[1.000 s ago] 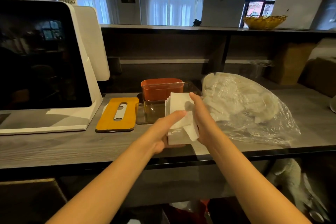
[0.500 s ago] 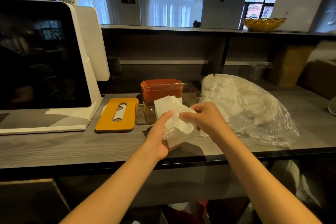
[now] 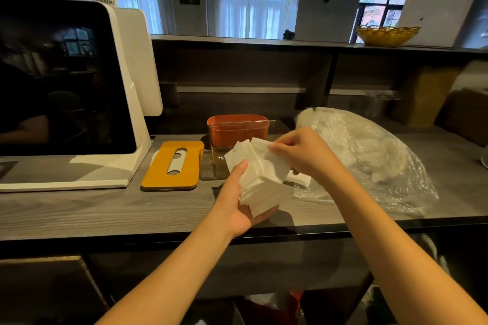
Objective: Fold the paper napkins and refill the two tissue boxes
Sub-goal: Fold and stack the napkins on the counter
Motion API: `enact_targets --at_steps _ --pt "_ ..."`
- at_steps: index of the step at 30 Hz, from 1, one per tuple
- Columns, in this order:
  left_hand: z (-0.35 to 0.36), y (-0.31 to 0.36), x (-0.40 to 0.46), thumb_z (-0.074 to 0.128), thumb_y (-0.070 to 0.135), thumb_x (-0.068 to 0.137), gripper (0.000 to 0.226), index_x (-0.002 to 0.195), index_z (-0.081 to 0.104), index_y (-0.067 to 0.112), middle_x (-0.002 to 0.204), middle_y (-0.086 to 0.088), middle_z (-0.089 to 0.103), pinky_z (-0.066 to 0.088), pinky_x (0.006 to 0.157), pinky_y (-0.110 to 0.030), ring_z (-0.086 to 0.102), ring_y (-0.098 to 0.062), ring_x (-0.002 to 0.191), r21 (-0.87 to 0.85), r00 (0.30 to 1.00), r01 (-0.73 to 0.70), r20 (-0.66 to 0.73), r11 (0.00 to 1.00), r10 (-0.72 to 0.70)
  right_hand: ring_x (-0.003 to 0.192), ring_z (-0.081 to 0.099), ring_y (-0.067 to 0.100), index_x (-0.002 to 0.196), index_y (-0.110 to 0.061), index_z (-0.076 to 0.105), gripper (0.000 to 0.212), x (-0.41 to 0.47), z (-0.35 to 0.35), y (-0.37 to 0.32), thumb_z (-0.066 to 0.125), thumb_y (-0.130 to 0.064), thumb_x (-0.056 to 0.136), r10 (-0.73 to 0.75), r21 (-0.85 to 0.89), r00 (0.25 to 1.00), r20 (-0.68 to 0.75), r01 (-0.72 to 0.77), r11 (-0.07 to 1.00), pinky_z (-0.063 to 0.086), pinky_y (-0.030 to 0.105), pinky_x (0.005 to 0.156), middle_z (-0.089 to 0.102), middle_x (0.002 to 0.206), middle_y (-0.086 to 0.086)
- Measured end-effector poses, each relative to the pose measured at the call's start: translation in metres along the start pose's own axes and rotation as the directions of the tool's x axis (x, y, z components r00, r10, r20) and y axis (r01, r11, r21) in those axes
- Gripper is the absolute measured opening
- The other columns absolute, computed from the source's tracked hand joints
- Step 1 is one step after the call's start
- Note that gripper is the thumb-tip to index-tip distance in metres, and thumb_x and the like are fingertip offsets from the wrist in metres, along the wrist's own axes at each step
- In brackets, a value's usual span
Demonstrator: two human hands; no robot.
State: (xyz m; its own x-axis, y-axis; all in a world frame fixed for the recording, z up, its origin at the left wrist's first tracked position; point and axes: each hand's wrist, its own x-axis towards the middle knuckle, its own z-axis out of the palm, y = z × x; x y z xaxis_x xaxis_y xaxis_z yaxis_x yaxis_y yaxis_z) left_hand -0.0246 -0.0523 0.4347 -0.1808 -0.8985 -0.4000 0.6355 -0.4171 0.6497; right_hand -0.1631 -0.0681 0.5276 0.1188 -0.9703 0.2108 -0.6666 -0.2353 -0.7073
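Napkins [image 3: 260, 174] now fanned in left hand [image 3: 239, 208], right hand [image 3: 303, 153] pinching the top sheet at 1 o'clock, so folding's underway, boxes still unfilled.

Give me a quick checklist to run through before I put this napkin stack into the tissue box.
1. Stack held firmly: ok, the left hand grips the napkin stack from below.
2. Top sheet controlled: ok, the right hand pinches its upper edge.
3. Stack squared: not ok, edges are fanned.
4. Box open: ok, the orange tissue box has no lid; the yellow lid lies on the counter beside it.
5. Room inside the box: cannot tell.
6. Spare napkins nearby: ok, the plastic bag holds more.
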Motion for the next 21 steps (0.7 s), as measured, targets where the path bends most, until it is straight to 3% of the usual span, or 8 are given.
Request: enact_targets --at_steps 3,7,9,11,13,15,18,21 --pt "0.0 -0.001 0.0 0.073 0.05 0.084 0.052 0.124 0.059 0.02 0.115 -0.022 0.069 0.058 0.087 -0.054 0.067 -0.039 0.103 0.005 1.0 0.003 -0.003 1.0 -0.003 0.066 0.057 0.008 0.105 -0.01 0.076 0.019 0.004 -0.011 -0.009 0.062 -0.021 0.097 -0.057 -0.004 0.988 -0.141 0.057 0.998 0.046 0.015 0.05 0.066 0.088 -0.001" --pt "0.002 -0.001 0.001 0.07 0.053 0.086 0.047 0.118 0.06 0.021 0.115 -0.02 0.068 0.057 0.09 -0.055 0.066 -0.038 0.105 0.024 0.999 -0.013 -0.046 1.0 0.014 0.077 0.062 0.009 0.104 -0.017 0.074 0.014 0.005 -0.021 -0.016 0.062 -0.021 0.097 0.033 0.326 0.937 -0.347 0.088 0.941 0.046 0.014 0.053 0.064 0.089 -0.007" --pt "0.002 -0.002 0.002 0.065 0.062 0.086 0.051 0.117 0.063 0.022 0.112 -0.018 0.071 0.056 0.09 -0.055 0.067 -0.038 0.105 0.047 0.997 -0.023 -0.072 0.999 0.026 0.071 0.062 0.006 0.09 -0.019 0.074 0.014 0.002 -0.015 -0.016 0.061 -0.018 0.097 0.11 0.47 0.938 -0.328 0.061 0.881 0.048 0.014 0.05 0.066 0.081 -0.01" --pt "0.003 -0.003 0.003 0.055 0.072 0.086 0.058 0.116 0.065 0.024 0.11 -0.017 0.072 0.053 0.095 -0.057 0.067 -0.038 0.105 0.053 0.996 -0.033 -0.078 0.998 0.037 0.059 0.058 0.007 0.08 -0.015 0.074 0.022 -0.001 0.001 -0.01 0.06 -0.012 0.096 0.164 0.537 0.947 -0.276 0.011 0.844 0.046 0.02 0.049 0.067 0.072 -0.002" --pt "0.005 -0.004 0.002 0.045 0.079 0.086 0.065 0.117 0.066 0.026 0.109 -0.017 0.074 0.051 0.096 -0.057 0.066 -0.038 0.107 0.06 0.997 -0.049 -0.061 0.997 0.053 0.065 0.06 0.015 0.084 -0.009 0.075 0.019 -0.006 0.022 0.001 0.06 -0.011 0.096 0.206 0.53 0.958 -0.199 -0.072 0.845 0.048 0.023 0.051 0.07 0.079 0.01" --pt "0.005 -0.004 0.002 0.037 0.081 0.087 0.069 0.118 0.067 0.027 0.109 -0.015 0.074 0.051 0.095 -0.054 0.066 -0.038 0.107 0.077 0.997 -0.057 -0.043 0.995 0.06 0.078 0.068 0.02 0.082 -0.019 0.075 0.022 -0.008 0.043 0.014 0.059 -0.013 0.096 0.242 0.493 0.958 -0.154 -0.138 0.859 0.057 0.03 0.061 0.074 0.084 0.006" --pt "0.007 -0.003 0.0 0.043 0.077 0.087 0.06 0.12 0.064 0.032 0.113 -0.013 0.073 0.052 0.095 -0.054 0.067 -0.036 0.107 0.149 0.997 -0.064 -0.038 0.987 0.07 0.09 0.07 0.018 0.092 -0.023 0.076 0.018 -0.009 0.061 0.027 0.058 -0.02 0.096 0.26 0.407 0.955 -0.142 -0.183 0.895 0.061 0.041 0.079 0.074 0.089 -0.002" --pt "0.009 -0.005 -0.002 0.061 0.061 0.089 0.047 0.125 0.06 0.031 0.113 -0.011 0.073 0.055 0.093 -0.054 0.068 -0.033 0.105 0.258 0.99 -0.089 -0.079 0.962 0.113 0.088 0.07 0.016 0.1 -0.015 0.076 0.021 -0.011 0.059 0.03 0.056 -0.021 0.097 0.235 0.408 0.966 -0.108 -0.173 0.896 0.059 0.036 0.074 0.074 0.091 0.0"
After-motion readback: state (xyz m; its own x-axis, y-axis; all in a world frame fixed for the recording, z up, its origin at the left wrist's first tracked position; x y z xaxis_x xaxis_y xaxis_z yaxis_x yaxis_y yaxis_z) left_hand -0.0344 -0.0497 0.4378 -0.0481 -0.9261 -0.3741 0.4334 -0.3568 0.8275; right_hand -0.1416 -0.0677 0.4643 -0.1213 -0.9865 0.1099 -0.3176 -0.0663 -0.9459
